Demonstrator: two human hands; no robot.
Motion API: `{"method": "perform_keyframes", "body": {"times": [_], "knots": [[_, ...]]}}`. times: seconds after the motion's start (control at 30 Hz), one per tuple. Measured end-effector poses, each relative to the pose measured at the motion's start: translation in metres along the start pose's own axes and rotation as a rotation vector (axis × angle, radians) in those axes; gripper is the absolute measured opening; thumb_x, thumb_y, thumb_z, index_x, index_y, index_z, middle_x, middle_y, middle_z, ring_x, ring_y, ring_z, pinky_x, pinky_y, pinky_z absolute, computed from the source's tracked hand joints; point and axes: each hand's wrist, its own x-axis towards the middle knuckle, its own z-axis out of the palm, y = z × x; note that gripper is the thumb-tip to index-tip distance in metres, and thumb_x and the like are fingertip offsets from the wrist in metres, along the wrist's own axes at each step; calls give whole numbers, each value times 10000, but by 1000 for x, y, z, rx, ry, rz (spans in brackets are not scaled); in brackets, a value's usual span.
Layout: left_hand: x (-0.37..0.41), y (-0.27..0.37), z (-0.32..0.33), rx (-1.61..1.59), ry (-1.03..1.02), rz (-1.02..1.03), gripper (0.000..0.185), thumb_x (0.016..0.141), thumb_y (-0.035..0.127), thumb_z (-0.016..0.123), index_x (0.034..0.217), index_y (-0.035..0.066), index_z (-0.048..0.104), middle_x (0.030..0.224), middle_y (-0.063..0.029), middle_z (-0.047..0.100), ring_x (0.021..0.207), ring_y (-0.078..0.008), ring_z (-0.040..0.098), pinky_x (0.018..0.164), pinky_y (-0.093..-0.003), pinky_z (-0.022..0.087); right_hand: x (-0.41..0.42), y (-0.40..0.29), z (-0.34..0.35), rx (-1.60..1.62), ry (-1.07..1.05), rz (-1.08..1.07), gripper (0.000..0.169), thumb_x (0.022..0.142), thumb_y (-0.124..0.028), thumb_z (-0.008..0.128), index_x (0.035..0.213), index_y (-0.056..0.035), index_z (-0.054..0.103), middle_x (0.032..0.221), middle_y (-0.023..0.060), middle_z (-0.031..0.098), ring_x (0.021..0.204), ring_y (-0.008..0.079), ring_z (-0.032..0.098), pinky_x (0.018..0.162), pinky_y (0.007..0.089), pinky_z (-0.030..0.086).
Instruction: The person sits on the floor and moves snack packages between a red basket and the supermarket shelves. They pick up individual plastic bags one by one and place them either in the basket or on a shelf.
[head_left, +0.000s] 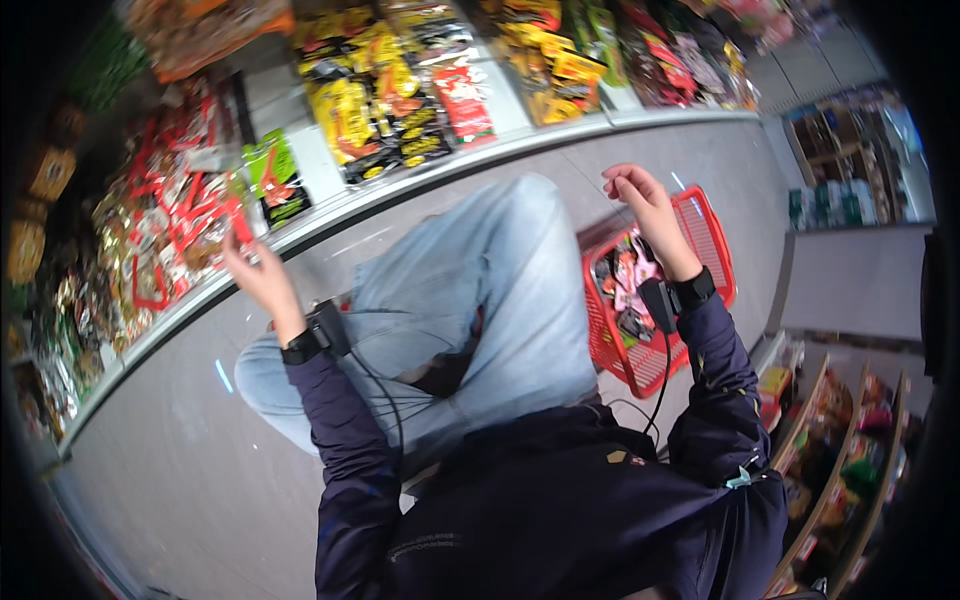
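My left hand (264, 286) reaches to the front edge of the low shelf, its fingers apart. Its fingertips overlap the red-and-clear snack packets (184, 214) in view; whether they touch cannot be told. Just beyond lies a green-and-black snack packet (274, 180). My right hand (651, 214) hovers above the red plastic shopping basket (709, 247), fingers loosely bent, with nothing seen in it. Inside the basket lie pink and dark packets (631, 274), partly hidden by my right wrist and the device strapped to it.
Yellow-and-black packets (345, 124) and a red packet (463, 101) lie along the white shelf edge (420, 166). My bent knees (517, 247) stand between my hands. A tiered rack of packets (840, 472) is at the right. Cables hang from both wrist devices.
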Motion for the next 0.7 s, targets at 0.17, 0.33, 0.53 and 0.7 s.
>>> {"method": "perform_keyframes", "body": {"times": [0.17,0.33,0.53,0.7], "knots": [[-6,41,-4,-218,5,-12,299,825,12,419,1120,-23,385,1090,-134,467,935,-179,477,780,-271,411,-104,130,-120,-214,134,609,374,788,-209,550,1086,-1,458,944,69,548,831,122,518,720,231,416],[-20,86,-9,-209,-120,104,304,829,14,434,1125,-26,379,1112,-129,456,965,-191,471,842,-289,393,-163,189,-117,-327,30,875,836,679,-400,655,1238,82,261,1197,207,413,1076,263,431,862,327,362],[-37,118,-28,-149,-261,200,333,829,8,388,1158,-17,348,1157,-137,435,977,-210,477,845,-305,395,-142,281,-98,-250,-6,892,983,669,-355,634,1318,-13,-20,1145,274,444,1064,373,438,818,372,404],[-56,111,-67,-72,-225,98,355,841,59,393,1189,15,339,1190,-121,415,968,-208,493,817,-311,397,-120,314,-72,-732,73,1035,637,790,-164,401,1328,-317,97,1215,314,343,1114,461,338,884,469,343]]}}
